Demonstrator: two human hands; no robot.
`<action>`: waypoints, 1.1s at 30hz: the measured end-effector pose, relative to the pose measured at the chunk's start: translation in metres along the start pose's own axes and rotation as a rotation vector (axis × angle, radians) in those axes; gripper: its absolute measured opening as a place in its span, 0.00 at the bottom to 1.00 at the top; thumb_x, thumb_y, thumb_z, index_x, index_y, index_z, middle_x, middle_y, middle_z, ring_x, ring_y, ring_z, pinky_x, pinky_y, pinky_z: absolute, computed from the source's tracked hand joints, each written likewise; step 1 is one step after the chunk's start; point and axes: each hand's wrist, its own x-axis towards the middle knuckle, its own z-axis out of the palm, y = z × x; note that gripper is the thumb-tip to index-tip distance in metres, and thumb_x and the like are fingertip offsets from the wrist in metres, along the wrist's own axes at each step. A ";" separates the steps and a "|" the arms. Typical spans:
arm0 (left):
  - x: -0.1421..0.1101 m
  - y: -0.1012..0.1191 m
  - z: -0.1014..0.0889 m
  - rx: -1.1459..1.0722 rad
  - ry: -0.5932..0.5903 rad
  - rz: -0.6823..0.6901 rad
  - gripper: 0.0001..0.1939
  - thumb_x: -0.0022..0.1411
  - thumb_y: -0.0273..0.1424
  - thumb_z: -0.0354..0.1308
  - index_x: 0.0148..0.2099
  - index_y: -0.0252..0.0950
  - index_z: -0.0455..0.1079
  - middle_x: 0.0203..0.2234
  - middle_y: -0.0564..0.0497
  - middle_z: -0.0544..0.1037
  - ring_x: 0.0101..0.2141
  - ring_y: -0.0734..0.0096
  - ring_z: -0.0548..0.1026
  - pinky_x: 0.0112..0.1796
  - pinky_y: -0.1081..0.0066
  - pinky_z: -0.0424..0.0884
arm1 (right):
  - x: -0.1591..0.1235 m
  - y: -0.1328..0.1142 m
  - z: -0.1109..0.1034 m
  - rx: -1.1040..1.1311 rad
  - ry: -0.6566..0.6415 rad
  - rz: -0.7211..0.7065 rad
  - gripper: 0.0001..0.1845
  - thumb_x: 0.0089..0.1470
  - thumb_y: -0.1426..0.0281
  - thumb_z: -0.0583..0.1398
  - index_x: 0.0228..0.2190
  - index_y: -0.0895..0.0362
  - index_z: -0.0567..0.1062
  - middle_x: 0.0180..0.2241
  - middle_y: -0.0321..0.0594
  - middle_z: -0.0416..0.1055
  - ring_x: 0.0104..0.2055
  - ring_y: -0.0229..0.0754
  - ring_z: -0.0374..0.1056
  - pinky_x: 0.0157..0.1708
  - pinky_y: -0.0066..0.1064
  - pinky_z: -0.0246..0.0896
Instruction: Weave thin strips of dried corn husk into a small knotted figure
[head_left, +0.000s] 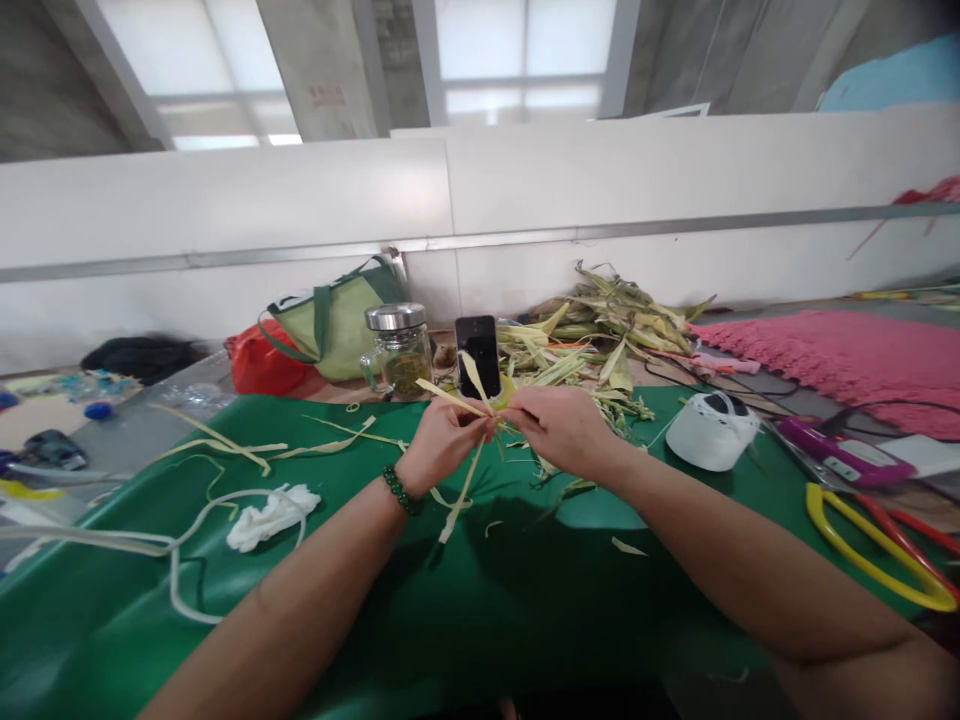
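1. From my end, the pale husk strips (465,484) are held up between both hands, crossing above the green sheet (525,620).
2. Left hand (442,442): thumb and fingers closed in a tight pinch on the strips. Right hand (564,428): pinched on them too, just beside it; exact fingertip contact is too small to tell.
3. I'd guess they're super light, papery, bendy, easy to split. I'd grip at the crossing, not the loose tips.
4. Textures: glossy sheet, shaggy husk pile (611,312), clear glass jar (409,365), shiny round lid (394,317).

Red lettering (328,95) on pillar (319,45): blurred, unreadable.
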 end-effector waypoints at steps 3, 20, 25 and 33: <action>0.001 0.000 0.002 -0.179 -0.001 -0.113 0.11 0.46 0.33 0.64 0.18 0.33 0.71 0.15 0.51 0.73 0.19 0.75 0.68 0.21 0.77 0.61 | 0.000 0.001 0.002 0.038 0.038 0.017 0.16 0.58 0.64 0.52 0.23 0.57 0.71 0.21 0.38 0.69 0.24 0.37 0.61 0.25 0.28 0.42; -0.006 0.007 -0.005 -0.050 0.138 0.028 0.05 0.50 0.31 0.63 0.30 0.37 0.79 0.31 0.47 0.82 0.35 0.61 0.77 0.38 0.69 0.69 | 0.000 0.005 -0.002 0.179 0.086 -0.003 0.14 0.58 0.65 0.53 0.27 0.56 0.73 0.23 0.36 0.72 0.25 0.36 0.64 0.26 0.26 0.48; -0.005 0.003 -0.007 -0.017 0.185 0.078 0.06 0.50 0.31 0.63 0.31 0.36 0.80 0.27 0.47 0.82 0.31 0.63 0.76 0.33 0.72 0.69 | 0.001 0.005 -0.005 0.157 0.096 0.040 0.12 0.58 0.66 0.54 0.26 0.56 0.72 0.22 0.36 0.72 0.25 0.36 0.64 0.26 0.27 0.47; -0.003 0.000 0.004 -0.122 -0.016 0.043 0.08 0.49 0.32 0.62 0.24 0.32 0.77 0.22 0.47 0.80 0.27 0.65 0.76 0.31 0.71 0.71 | 0.007 0.003 0.009 0.448 0.178 0.029 0.09 0.54 0.65 0.58 0.26 0.57 0.72 0.25 0.35 0.68 0.27 0.35 0.61 0.27 0.26 0.52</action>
